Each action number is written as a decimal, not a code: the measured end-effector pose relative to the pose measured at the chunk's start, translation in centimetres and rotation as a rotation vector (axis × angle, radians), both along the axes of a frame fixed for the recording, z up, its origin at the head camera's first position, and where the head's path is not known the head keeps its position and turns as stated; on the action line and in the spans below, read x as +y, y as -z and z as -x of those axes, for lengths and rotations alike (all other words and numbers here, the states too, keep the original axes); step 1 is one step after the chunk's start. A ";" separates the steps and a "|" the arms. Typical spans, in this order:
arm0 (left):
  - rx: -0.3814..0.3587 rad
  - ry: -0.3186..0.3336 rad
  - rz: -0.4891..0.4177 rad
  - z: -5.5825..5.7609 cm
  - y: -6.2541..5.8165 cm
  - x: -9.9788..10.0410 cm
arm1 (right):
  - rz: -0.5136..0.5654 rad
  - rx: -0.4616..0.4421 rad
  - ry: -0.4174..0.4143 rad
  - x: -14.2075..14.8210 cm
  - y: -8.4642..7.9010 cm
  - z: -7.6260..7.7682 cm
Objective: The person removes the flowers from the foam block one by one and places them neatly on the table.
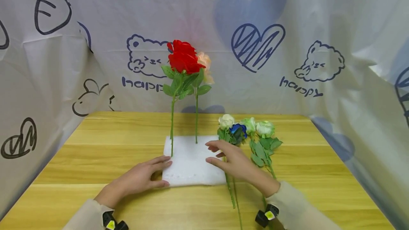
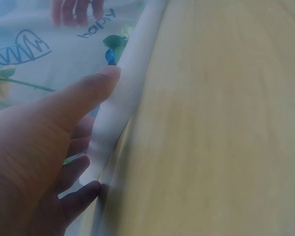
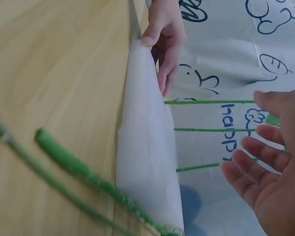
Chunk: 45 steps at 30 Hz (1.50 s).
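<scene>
Running this from my end, so bear with me: the left hand (image 1: 145,173) is at the left side of a white foam block (image 1: 193,171), fingers (image 1: 159,159) pretty straight and lightly touching that edge, thumb out by the near left corner. The block lies flat on the wooden desk (image 1: 105,141), right between my two hands. My right hand (image 1: 233,157) hangs over the right part of the foam, thumb and fingers spread apart with nothing between them.

Far as I can see, three green stems stand upright in the foam, clearest from the right wrist cam. Up top there's a big red bloom (image 1: 183,59), maybe two overlapping, honestly can't tell, and a peach flower (image 1: 206,65) partly hidden behind it.

Just right of the block, loose ones lie on the desk: a white flower (image 1: 226,121), a blue flower (image 1: 239,130) and a couple of pale green flowers (image 1: 265,129), some stems passing under my right arm. Behind it all hangs a white sheet (image 1: 198,10) with doodles on it.
</scene>
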State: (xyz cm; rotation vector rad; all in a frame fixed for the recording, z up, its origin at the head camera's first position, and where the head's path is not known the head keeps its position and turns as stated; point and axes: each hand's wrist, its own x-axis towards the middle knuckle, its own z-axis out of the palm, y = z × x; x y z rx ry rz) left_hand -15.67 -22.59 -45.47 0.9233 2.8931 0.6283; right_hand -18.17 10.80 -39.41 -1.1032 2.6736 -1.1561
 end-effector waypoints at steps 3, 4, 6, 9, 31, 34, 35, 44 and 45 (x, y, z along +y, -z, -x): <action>0.003 -0.002 0.002 0.0 0.0 0.0 | 0.022 0.000 -0.009 -1.0 0.1 0.3; 0.004 -0.004 0.000 0.0 0.0 0.0 | 0.029 -0.007 -0.011 -1.3 0.1 0.4; 0.003 -0.007 -0.003 0.0 0.0 0.0 | 0.041 -0.018 -0.015 -2.0 0.2 0.6; 0.004 -0.008 -0.008 0.0 0.0 0.0 | 0.051 -0.027 -0.017 -3.0 0.5 1.0; 0.024 0.000 -0.011 0.1 0.1 -0.1 | 0.144 -0.139 -0.036 -7.8 2.3 2.9; 0.035 0.005 -0.016 0.1 0.1 -0.1 | 0.141 -0.156 -0.026 -8.2 2.4 3.1; 0.038 0.007 -0.019 0.2 0.2 -0.1 | 0.139 -0.162 -0.020 -8.3 2.4 3.2; 0.044 0.006 -0.021 0.1 0.2 -0.1 | 0.147 -0.196 -0.008 -9.5 2.8 3.6; 0.041 0.006 -0.020 0.1 0.2 -0.1 | 0.148 -0.197 -0.007 -9.6 2.8 3.7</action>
